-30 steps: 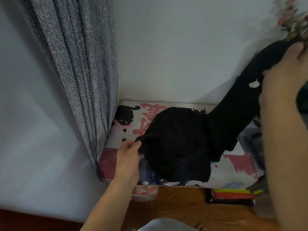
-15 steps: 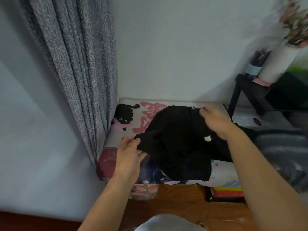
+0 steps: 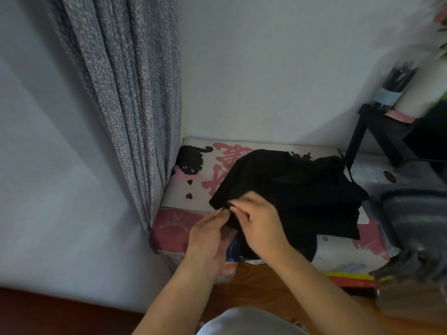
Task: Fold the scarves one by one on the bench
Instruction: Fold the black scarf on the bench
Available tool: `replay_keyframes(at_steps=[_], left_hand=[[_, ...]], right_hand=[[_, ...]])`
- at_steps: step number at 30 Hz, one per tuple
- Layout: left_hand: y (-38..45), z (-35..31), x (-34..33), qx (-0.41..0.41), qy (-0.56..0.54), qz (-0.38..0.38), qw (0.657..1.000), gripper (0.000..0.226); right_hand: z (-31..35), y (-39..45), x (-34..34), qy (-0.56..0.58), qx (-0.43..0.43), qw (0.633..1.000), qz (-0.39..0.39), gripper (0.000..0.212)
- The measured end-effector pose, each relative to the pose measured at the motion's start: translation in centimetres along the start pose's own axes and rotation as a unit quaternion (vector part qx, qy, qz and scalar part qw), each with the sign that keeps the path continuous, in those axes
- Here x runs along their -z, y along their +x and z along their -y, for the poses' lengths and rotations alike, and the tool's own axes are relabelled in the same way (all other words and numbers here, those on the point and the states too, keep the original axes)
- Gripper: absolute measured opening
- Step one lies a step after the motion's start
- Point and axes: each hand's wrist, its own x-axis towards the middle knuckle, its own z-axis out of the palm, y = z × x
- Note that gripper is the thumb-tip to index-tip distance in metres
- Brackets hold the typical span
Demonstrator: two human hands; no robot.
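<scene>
Fingers: both sets are curled in and pinching the near left corner of my black scarf [image 3: 290,197], just left of frame centre; nothing else is in them.
Left hand [image 3: 208,235]: thumb and fingertips closed on the cloth edge from the left, knuckles toward me.
Right hand [image 3: 258,223]: fingers bent down over the same corner from the right, tips touching the cloth and close to my left fingertips.
Bench [image 3: 193,189]: printed pink-and-white top with a black cat figure, lower middle of the frame, set against the wall with a grey curtain [image 3: 130,105] hanging at its left end.
Scarf position: lying in a loose, partly doubled heap across the middle and right of the bench, its far end trailing toward the black stand [image 3: 377,134] at the right edge.
Step in hand: I judge I am matching up corners of this one scarf, an early fold, not a finished one.
Next move: probably draw the paired corner taut and lay it flat, smoothing the bunched right side so the edges line up.
Other scarves: a grey bundle [image 3: 416,213] at far right may be next; too blurred to say.
</scene>
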Motion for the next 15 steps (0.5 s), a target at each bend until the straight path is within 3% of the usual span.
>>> replay_keyframes(at_steps=[15], left_hand=[[-0.1,0.9,0.4,0.046,0.069,-0.010,0.997,0.023]], right_hand=[[-1.7,-4.2,-0.8,0.034,0.030,0.999,-0.021,0.030]])
